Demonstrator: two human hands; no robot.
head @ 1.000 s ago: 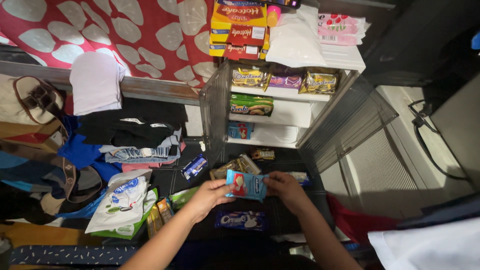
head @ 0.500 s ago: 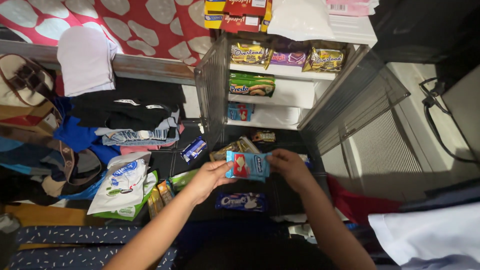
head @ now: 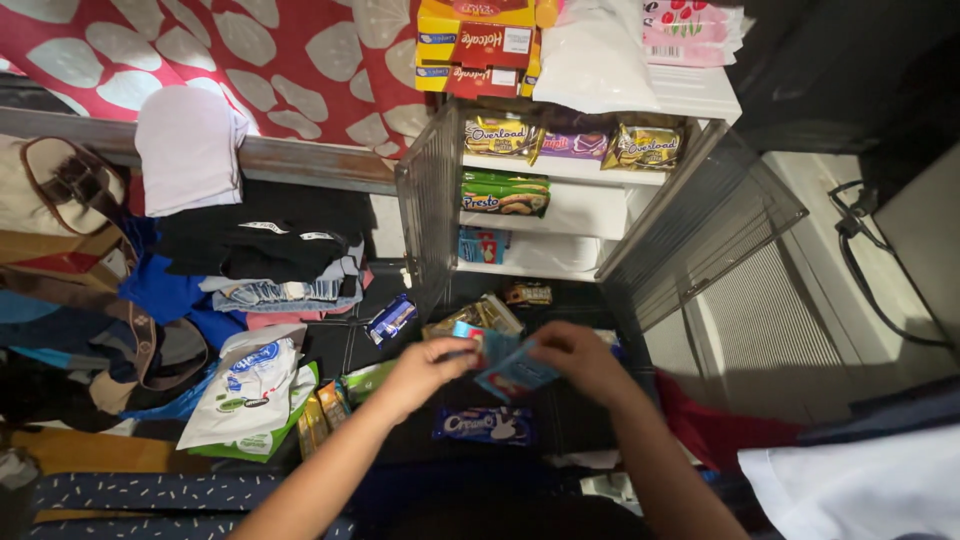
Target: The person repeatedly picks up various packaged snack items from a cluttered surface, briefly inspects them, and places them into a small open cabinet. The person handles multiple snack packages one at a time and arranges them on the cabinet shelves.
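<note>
Your left hand [head: 420, 372] and right hand [head: 572, 358] each grip an end of the tilted light-blue plastic snack packet [head: 510, 365], at twelve o'clock from the dark-blue cookie packet [head: 485, 425] on the floor.

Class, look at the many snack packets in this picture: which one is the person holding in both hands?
The light blue packet, gripped between the left hand and right hand. The dark blue cookie packet below lies untouched, and the others lie on the floor or the shelves.
</note>
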